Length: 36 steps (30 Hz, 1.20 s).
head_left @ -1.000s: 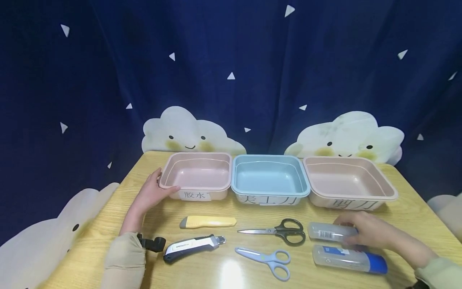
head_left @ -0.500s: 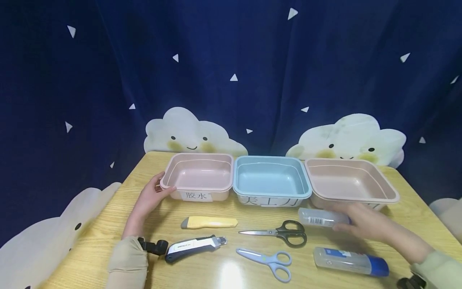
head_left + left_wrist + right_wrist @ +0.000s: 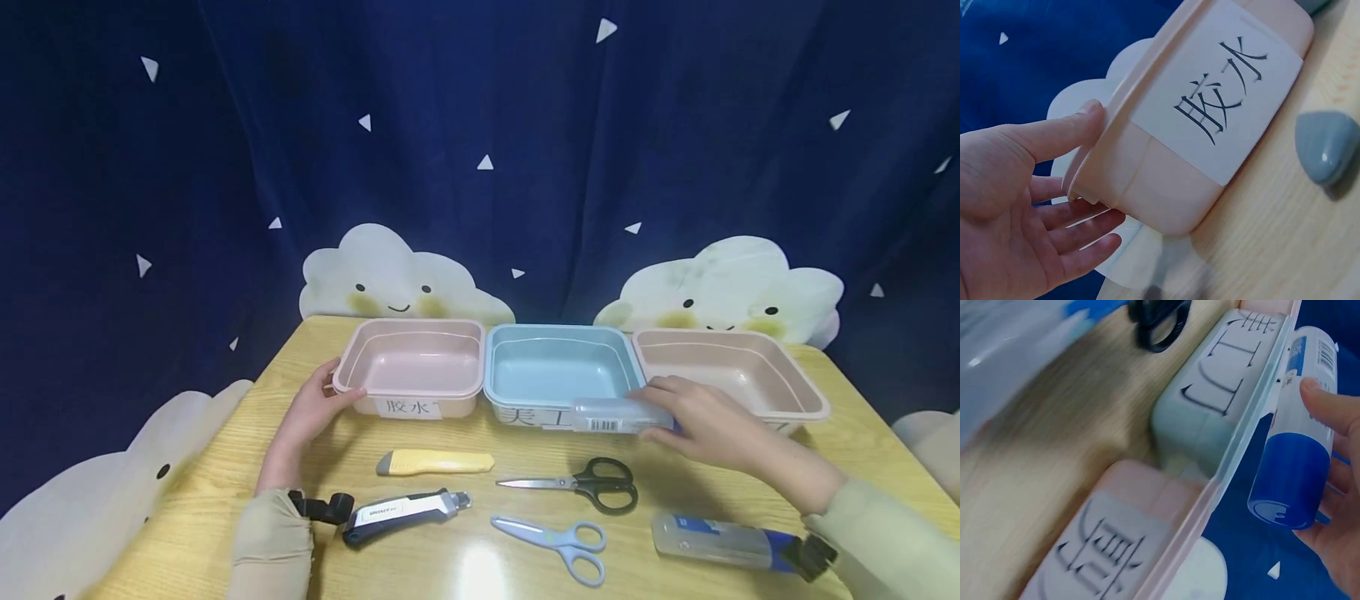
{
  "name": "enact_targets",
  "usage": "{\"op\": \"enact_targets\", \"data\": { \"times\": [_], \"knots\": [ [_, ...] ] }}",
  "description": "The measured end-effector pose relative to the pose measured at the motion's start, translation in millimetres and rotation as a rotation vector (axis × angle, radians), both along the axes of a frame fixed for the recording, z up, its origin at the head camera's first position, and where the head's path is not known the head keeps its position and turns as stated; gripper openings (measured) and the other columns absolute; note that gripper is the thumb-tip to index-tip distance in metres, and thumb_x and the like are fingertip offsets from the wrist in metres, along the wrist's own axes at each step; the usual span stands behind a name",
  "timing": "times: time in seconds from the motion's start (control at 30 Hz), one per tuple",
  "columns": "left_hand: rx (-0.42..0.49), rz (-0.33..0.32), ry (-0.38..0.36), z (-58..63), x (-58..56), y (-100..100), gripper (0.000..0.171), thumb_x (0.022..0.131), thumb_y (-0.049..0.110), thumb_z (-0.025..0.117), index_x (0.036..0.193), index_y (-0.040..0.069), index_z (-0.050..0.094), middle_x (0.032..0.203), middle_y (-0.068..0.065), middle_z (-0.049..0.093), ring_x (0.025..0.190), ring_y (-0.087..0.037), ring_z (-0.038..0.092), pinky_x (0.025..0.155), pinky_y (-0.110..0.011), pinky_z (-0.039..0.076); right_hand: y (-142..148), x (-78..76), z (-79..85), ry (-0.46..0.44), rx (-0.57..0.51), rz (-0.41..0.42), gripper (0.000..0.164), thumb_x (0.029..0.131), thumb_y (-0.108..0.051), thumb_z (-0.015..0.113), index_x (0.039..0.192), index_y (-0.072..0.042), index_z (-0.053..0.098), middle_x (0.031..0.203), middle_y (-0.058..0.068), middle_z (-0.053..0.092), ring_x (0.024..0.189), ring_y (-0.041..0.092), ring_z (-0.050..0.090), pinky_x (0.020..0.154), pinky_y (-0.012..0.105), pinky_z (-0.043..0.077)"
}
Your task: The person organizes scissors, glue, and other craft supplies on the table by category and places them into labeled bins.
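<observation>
My right hand (image 3: 701,425) grips a clear glue bottle with a blue cap (image 3: 1300,425), thumb on one side and fingers behind it. In the head view this glue bottle overlaps the front of the blue bin (image 3: 562,329). My left hand (image 3: 311,408) holds the near left corner of the left pink bin (image 3: 420,392), thumb on the rim and fingers below it at the side. That bin's white label (image 3: 1216,94) faces me. A second glue bottle (image 3: 712,537) lies on the table below my right forearm, its cap partly hidden by the wrist camera.
At the right end of the row stands another pink bin (image 3: 810,392). In front of the bins lie a yellow box cutter (image 3: 438,462), a black-and-white box cutter (image 3: 405,512), black-handled scissors (image 3: 592,483) and light-blue scissors (image 3: 558,537). A dark blue curtain (image 3: 480,100) hangs behind the table.
My right hand has taken the upper glue bottle off the table and carried it left and away from me, to the blue bin's front. The left hand stays at its bin's corner.
</observation>
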<state>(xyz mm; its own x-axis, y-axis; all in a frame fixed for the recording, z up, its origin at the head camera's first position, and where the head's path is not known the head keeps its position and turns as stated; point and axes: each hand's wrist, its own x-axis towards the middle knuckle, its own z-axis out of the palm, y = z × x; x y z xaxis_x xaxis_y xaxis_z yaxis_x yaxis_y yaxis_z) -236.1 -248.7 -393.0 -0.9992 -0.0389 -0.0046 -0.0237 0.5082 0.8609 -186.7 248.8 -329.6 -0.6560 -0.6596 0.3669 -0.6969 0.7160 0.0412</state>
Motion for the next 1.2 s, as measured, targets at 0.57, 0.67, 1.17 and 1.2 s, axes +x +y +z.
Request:
{"op": "enact_targets", "data": {
  "times": [0.57, 0.67, 1.17, 1.2],
  "knots": [
    [0.049, 0.01, -0.046, 1.1, 1.4, 5, 0.084, 0.082, 0.027, 0.067, 0.146, 0.01, 0.016, 0.143, -0.018, 0.031, 0.121, -0.035, 0.04, 0.102, -0.052, 0.027, -84, -57.1, 6.5, -0.047, -0.026, 0.052, 0.045, 0.079, -0.024, 0.069, 0.114, 0.001, 0.058, 0.101, 0.015, 0.065, 0.09, 0.028, 0.062, 0.077, 0.042, 0.049],
    [0.056, 0.019, -0.047, 2.4, 2.0, 4, 0.084, 0.082, 0.027, 0.067, 0.146, 0.011, 0.015, 0.142, -0.018, 0.031, 0.121, -0.035, 0.039, 0.102, -0.052, 0.026, -101, -63.8, 8.0, -0.068, -0.04, 0.068, 0.044, 0.08, -0.024, 0.069, 0.113, 0.003, 0.058, 0.099, 0.015, 0.066, 0.086, 0.027, 0.063, 0.074, 0.041, 0.049],
    [0.044, 0.025, -0.044, -2.3, 0.1, 1, 0.089, 0.079, 0.034, 0.069, 0.146, 0.012, 0.015, 0.142, -0.018, 0.031, 0.12, -0.035, 0.04, 0.101, -0.052, 0.028, -175, -82.7, 1.5, -0.141, -0.087, 0.095, 0.04, 0.085, -0.024, 0.064, 0.116, -0.001, 0.058, 0.106, 0.011, 0.062, 0.093, 0.022, 0.061, 0.084, 0.034, 0.049],
    [0.043, 0.024, -0.046, -2.3, 0.1, 1, 0.089, 0.079, 0.034, 0.069, 0.146, 0.012, 0.015, 0.143, -0.018, 0.031, 0.12, -0.035, 0.04, 0.101, -0.052, 0.027, -180, -84.1, 0.4, -0.149, -0.097, 0.094, 0.04, 0.085, -0.023, 0.064, 0.117, 0.0, 0.057, 0.107, 0.011, 0.063, 0.094, 0.023, 0.061, 0.085, 0.035, 0.048]
  ]
}}
